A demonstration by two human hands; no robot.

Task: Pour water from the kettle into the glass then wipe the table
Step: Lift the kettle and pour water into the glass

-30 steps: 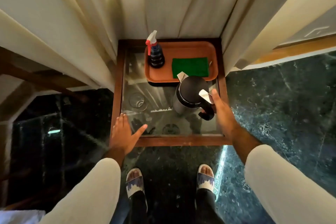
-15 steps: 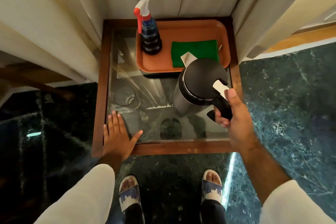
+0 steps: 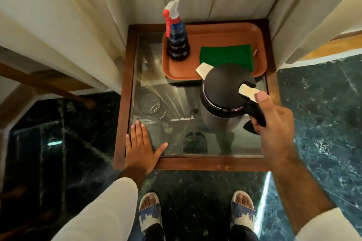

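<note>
Head view, looking down on a glass-topped worktop [image 3: 195, 163] with a wooden frame. The right hand [image 3: 274, 123] is closed around the black handle of the kettle [image 3: 225, 94], thumb resting by the pale lid lever; a second earlier it was only reaching the handle, so the grasp has just been completed. The kettle stands upright at the right of the worktop, just in front of the orange tray [image 3: 215, 33]; whether its base has left the glass cannot be told. The left hand [image 3: 140, 146] lies flat and open, fingers spread, on the near-left corner, unchanged in position, holding nothing. The empty glass [image 3: 151, 105] stands upright at the left, well apart from the kettle and just beyond the left fingertips. On the tray sit a spray bottle [image 3: 177, 37] and a folded green cloth [image 3: 226, 55], untouched. Judgement: pouring has not begun; the kettle must next be carried leftward and tilted, spout over the glass.
</note>
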